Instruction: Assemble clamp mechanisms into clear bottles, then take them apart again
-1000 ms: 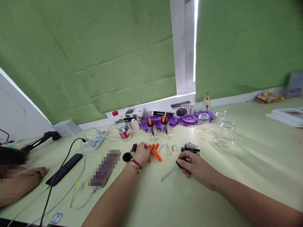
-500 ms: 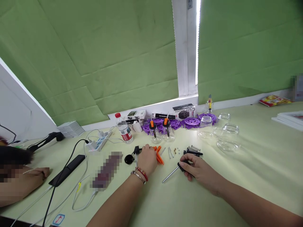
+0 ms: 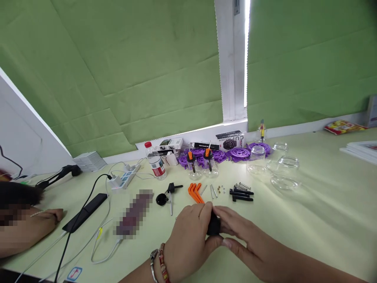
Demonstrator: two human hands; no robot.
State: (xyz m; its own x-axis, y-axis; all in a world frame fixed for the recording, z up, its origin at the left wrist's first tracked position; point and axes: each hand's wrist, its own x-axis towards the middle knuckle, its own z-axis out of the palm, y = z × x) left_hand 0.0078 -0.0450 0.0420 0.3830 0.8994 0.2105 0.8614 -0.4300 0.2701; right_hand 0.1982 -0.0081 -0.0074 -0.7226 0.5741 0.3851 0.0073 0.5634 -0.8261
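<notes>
My left hand (image 3: 187, 236) and my right hand (image 3: 244, 241) meet low in the middle of the table, both closed around a small black handle-like part (image 3: 213, 225) between them. Its metal shaft is hidden by my left hand. Just beyond my fingers lie orange plastic pieces (image 3: 194, 192), thin metal pins (image 3: 212, 191), tiny brass bits (image 3: 220, 188) and black rods beside springs (image 3: 241, 192). A black knob with a metal stem (image 3: 170, 193) and a black round cap (image 3: 160, 199) lie to the left of them.
Purple gear discs (image 3: 235, 151), two small flasks with orange clips (image 3: 202, 165), clear glass jars (image 3: 279, 169), a water bottle (image 3: 155, 161) and boxes line the back. A power strip (image 3: 123, 177), cables and a black bar (image 3: 85, 212) lie left. Another person's hand (image 3: 44, 216) rests at far left.
My left hand left the orange pieces and the black knob, which now lie on the table, and came back to join my right hand. Both hands now hold the black-handled tool nearer to me.
</notes>
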